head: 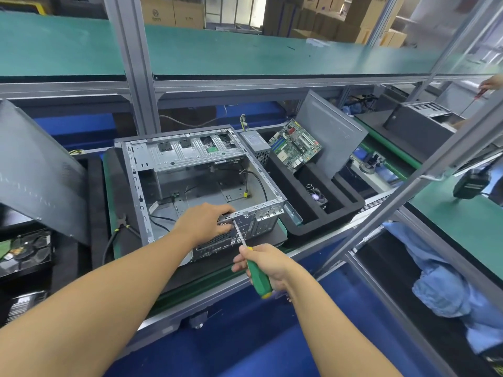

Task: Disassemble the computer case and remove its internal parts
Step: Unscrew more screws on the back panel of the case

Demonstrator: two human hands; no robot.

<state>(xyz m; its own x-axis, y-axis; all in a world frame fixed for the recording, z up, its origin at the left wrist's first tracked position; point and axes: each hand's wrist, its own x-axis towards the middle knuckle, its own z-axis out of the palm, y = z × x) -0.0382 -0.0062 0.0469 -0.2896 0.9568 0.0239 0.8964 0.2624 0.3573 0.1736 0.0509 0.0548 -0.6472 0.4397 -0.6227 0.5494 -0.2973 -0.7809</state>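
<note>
An open grey computer case lies on its side on the green belt, its inside nearly bare except for a few loose cables. My left hand grips the case's near rear edge, fingers curled over the metal lip. My right hand holds a green-handled screwdriver, whose tip touches the rear panel just beside my left fingers. A green motherboard leans in a black foam tray, with a grey power supply behind it and a small fan in a tray slot.
A grey side panel leans up in the foam tray at right. Another grey panel stands at left above hard drives. Pliers lie left of the case. A blue cloth sits at lower right. Another person's hand works at the far right.
</note>
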